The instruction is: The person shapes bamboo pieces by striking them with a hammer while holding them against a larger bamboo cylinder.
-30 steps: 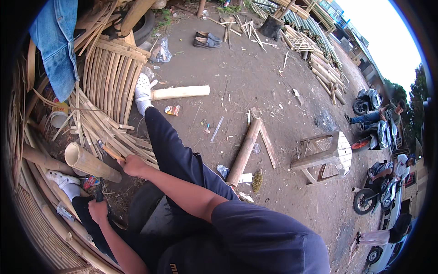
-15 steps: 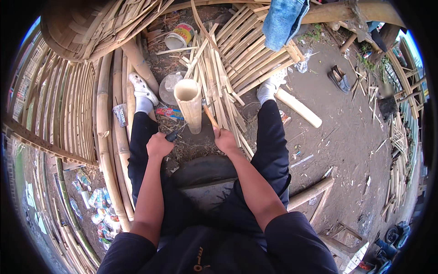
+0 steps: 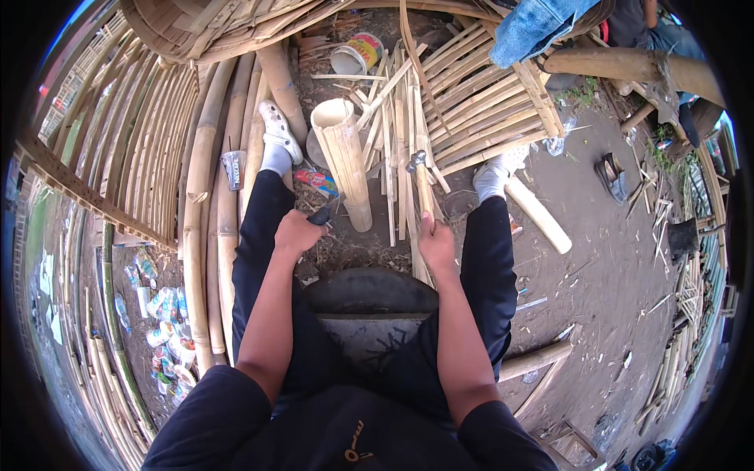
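My left hand [image 3: 298, 235] is closed around the dark handle of a tool [image 3: 320, 217], its working end hard to make out beside the bamboo tube. That pale, hollow bamboo tube [image 3: 343, 157] stands between my feet, leaning slightly, with long split lines down its near side. In my right hand [image 3: 437, 245], the fingers wrap a wooden-handled hammer [image 3: 424, 184]. Its metal head points away from me, right of the tube and apart from it, above loose bamboo strips [image 3: 399, 149].
A slatted bamboo panel [image 3: 487, 106] lies beyond my right foot. Thick bamboo poles [image 3: 206, 173] run along my left. A bucket [image 3: 356, 55], a plastic cup [image 3: 233, 170] and a cut bamboo piece [image 3: 540, 216] lie around my feet. Litter [image 3: 166, 314] covers ground at the left.
The hammer has swung right, away from the tube, its head now pointing straight ahead. The tube's top leans farther from me. The whole view has shifted, so things sit more to the right.
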`<state>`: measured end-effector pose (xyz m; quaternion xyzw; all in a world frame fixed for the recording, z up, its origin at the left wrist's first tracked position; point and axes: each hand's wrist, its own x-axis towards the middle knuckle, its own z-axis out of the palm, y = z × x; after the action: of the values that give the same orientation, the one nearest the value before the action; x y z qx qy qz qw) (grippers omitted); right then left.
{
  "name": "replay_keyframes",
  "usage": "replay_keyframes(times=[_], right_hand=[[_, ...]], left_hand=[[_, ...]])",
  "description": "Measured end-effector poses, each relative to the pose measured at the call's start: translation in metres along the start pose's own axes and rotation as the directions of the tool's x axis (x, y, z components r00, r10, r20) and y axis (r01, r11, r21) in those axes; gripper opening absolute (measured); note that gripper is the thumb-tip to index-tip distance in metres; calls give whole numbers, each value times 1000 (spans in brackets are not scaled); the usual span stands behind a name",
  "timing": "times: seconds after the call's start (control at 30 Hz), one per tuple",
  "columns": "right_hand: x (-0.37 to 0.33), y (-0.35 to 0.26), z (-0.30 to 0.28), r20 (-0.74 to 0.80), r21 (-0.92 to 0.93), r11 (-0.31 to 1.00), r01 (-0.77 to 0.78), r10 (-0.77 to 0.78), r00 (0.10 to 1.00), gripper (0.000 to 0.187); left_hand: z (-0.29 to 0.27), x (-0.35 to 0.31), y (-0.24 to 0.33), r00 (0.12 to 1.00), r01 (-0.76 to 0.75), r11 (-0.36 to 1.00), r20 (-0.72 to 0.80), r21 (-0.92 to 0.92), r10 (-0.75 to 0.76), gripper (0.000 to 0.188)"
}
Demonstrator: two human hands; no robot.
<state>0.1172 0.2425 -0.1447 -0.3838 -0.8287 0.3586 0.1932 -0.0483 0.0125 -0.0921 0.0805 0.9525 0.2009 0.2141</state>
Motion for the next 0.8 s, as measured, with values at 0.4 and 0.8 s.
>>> replay_keyframes(times=[0.4, 0.8], right_hand=[[8, -36, 34, 132, 38, 999, 38, -43, 990, 46], [0, 44, 78, -58, -108, 994, 25, -32, 998, 50]], left_hand=[[-10, 1, -13, 998, 31, 993, 55, 115, -38, 47], [30, 28, -29, 995, -21, 998, 92, -54, 26, 43]])
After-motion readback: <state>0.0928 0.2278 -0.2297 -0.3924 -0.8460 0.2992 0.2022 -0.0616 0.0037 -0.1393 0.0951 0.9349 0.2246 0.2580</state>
